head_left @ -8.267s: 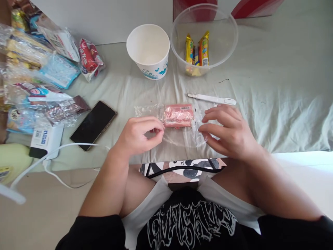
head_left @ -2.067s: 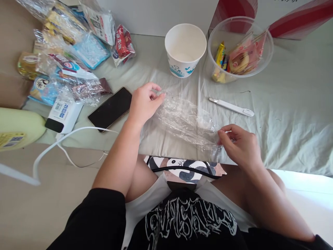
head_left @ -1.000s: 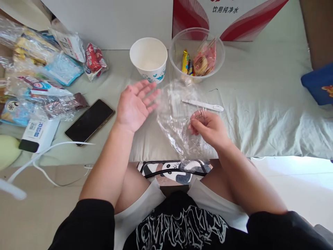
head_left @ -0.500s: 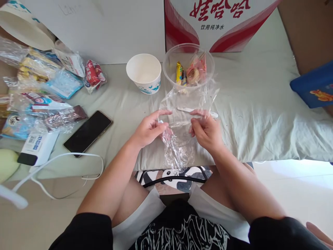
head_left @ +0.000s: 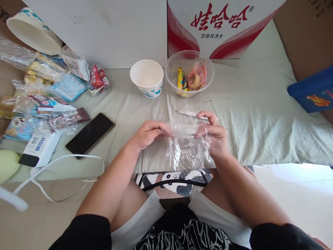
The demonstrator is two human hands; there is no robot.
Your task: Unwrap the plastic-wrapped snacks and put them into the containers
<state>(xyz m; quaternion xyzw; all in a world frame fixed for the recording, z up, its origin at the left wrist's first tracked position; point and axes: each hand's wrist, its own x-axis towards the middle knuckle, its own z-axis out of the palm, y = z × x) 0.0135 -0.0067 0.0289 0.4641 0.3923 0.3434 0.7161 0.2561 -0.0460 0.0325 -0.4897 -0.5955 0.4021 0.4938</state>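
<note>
A clear plastic bag (head_left: 184, 149) stretches between my two hands above the front of the cloth-covered surface. My left hand (head_left: 151, 133) pinches its left edge between thumb and fingers. On the other side, my right hand (head_left: 214, 133) grips the bag with bent fingers, and part of the film lies over them. A white plastic knife (head_left: 188, 112) lies just beyond, partly hidden by the right fingers and the film. Farther back stand a white paper cup (head_left: 147, 78) with blue print and a clear plastic bowl (head_left: 171, 86) holding a few wrapped snacks (head_left: 196, 76).
Several wrapped snacks (head_left: 69, 86) are heaped at the left, by a phone (head_left: 90, 134) and a white cable (head_left: 78, 155). White boxes (head_left: 213, 21) stand along the back. A blue case (head_left: 312, 92) is at the right. Another paper cup (head_left: 36, 31) lies tipped back left.
The bag has been drawn back off the bowl and folded down between my hands. My left fingers have closed on its edge. The view has tilted up slightly.
</note>
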